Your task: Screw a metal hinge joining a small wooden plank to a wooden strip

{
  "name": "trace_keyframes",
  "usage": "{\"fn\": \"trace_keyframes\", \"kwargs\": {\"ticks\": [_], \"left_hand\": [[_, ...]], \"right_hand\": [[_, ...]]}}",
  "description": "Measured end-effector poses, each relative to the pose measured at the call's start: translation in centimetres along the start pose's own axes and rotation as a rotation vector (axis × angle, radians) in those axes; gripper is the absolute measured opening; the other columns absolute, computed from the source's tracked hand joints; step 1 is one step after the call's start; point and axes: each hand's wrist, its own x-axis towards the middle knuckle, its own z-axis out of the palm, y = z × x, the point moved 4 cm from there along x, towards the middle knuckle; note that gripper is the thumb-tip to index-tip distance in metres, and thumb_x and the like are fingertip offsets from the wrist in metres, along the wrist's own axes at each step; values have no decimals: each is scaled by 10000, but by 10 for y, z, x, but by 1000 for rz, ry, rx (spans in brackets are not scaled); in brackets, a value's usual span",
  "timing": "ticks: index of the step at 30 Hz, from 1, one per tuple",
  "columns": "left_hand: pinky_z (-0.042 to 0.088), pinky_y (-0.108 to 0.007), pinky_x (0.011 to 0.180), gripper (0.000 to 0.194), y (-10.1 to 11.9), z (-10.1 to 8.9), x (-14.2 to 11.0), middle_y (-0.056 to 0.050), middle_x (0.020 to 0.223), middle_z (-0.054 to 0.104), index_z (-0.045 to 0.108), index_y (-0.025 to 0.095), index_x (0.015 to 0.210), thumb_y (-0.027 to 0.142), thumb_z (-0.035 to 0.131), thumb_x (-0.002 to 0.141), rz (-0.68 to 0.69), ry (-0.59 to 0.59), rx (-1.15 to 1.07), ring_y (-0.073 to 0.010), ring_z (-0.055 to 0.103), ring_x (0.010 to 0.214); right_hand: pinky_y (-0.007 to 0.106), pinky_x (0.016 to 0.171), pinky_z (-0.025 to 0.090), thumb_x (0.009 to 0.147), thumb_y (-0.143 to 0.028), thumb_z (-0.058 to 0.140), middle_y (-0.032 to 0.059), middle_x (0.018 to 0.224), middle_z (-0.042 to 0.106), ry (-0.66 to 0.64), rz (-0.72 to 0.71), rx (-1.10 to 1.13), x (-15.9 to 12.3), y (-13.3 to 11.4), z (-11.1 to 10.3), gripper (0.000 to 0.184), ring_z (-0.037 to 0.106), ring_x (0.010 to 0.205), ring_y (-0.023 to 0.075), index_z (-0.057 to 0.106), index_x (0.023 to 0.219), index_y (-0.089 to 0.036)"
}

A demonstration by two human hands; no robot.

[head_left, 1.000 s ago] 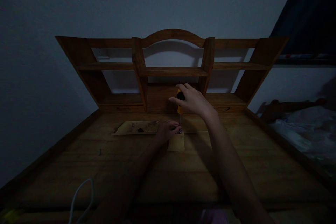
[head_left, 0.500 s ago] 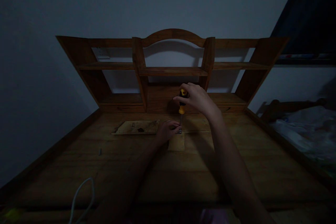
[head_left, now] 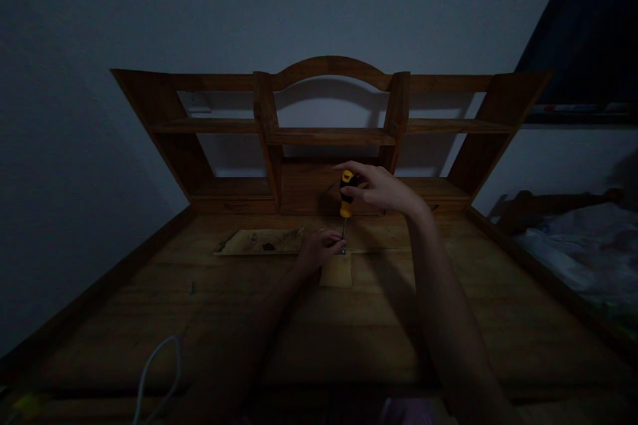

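Observation:
A yellow-and-black screwdriver (head_left: 345, 209) stands nearly upright, its shaft pointing down at a small metal bracket (head_left: 342, 251). My right hand (head_left: 386, 190) has the thumb against the handle, with the index finger stretched over its top. Low by the shaft's tip, the fingers of my left hand (head_left: 317, 249) are pressed together at the bracket and partly cover it. Below the bracket lies a small pale wood piece (head_left: 336, 272). A longer rough-edged wood strip (head_left: 244, 242) extends left from behind my left hand.
Everything lies on a wooden desk (head_left: 478, 292) with a shelf unit (head_left: 331, 137) along its back. A small grey object (head_left: 192, 287) is on the left, and a white cable loop (head_left: 143, 378) hangs near the front edge. Bedding (head_left: 573, 239) is at the right.
The fingers of my right hand have loosened and stretched around the screwdriver handle, and the wrist has shifted right. My left hand stays at the bracket.

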Motion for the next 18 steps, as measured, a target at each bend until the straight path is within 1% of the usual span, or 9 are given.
{"fn": "trace_keyframes", "kwargs": {"ticks": [2,4,6,8,10,12,15,17,18], "left_hand": [[561,-313,819,87,-1,0,0,-27,902,771,751,207,888,271,737,832,-9,12,1,-182,719,848],[560,-310,813,99,-2,1,-1,-25,899,767,749,207,903,273,744,829,-2,4,-10,-180,716,844],[558,-311,815,95,-3,2,-1,-22,901,765,747,209,901,275,740,834,10,-8,-21,-178,714,843],[558,-313,817,85,-4,2,0,-20,899,765,746,208,881,279,741,835,15,-10,-25,-180,714,848],[562,-316,812,85,-4,2,0,-21,890,767,745,205,867,282,745,831,12,-6,-26,-182,715,843],[566,-321,813,85,-4,1,0,-25,887,769,746,203,857,282,747,828,7,-9,-23,-186,718,842],[567,-326,820,89,-3,0,0,-31,904,773,748,200,867,280,750,826,3,-2,-7,-194,721,860],[568,-324,824,100,-2,0,0,-36,927,774,748,200,887,280,748,827,3,0,-10,-198,722,878],[568,-324,828,106,-2,0,0,-37,935,775,747,201,900,281,745,830,3,-4,-13,-198,722,882]], "right_hand": [[313,812,462,892,-396,656,43,1065,705,63,1,-17,2,2,0,391,649,935,216,619,1245,-230],[323,779,455,864,-513,668,57,967,703,117,45,-62,5,4,4,370,644,886,229,664,1061,-199],[330,743,452,840,-572,664,67,909,688,99,111,-74,7,9,9,397,632,836,233,647,939,-188],[329,740,461,832,-527,676,70,954,682,9,133,-3,8,14,15,370,625,841,228,626,978,-190],[325,769,475,829,-435,684,66,1027,674,-87,96,106,7,18,18,342,623,878,218,603,1056,-193],[321,802,486,828,-382,681,58,1075,660,-126,38,200,5,19,18,361,623,918,210,578,1119,-195],[313,806,495,815,-382,715,41,1138,640,-53,-10,220,4,17,14,563,632,941,204,481,1307,-238],[326,803,491,807,-423,742,34,1108,654,29,12,88,4,13,12,645,644,932,222,445,1361,-281],[340,797,487,804,-461,747,39,1057,669,65,39,-11,4,11,13,625,649,918,241,474,1337,-283]]}}
